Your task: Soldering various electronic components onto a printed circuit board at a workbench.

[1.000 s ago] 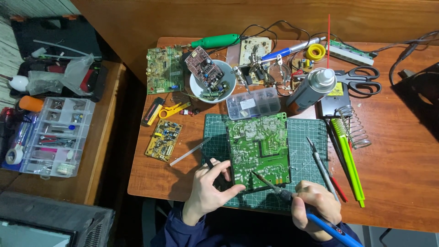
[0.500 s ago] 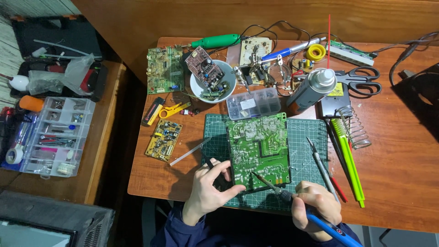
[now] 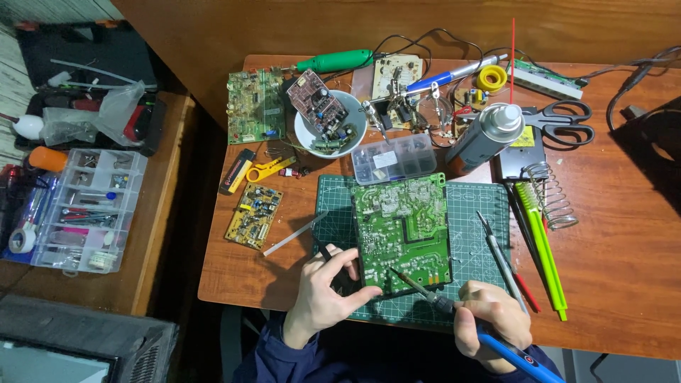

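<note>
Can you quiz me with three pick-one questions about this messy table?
1. Where is the white bowl?
A. above the big green board
B. on the floor
C. under the scissors

2. What colour is the soldering iron handle?
A. pink
B. blue
C. white

3. What is the right hand doing?
A. lying flat
B. gripping the soldering iron
C. holding the spray can

Answers: 1 A, the bowl sits farther up the table. 2 B, the handle shows blue. 3 B, fingers wrap the iron, tip on the board.

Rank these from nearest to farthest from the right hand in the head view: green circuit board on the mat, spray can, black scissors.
From the right hand:
1. Green circuit board, just up-left on the mat.
2. Spray can, farther back, centre-right.
3. Black scissors, far back right.
</note>
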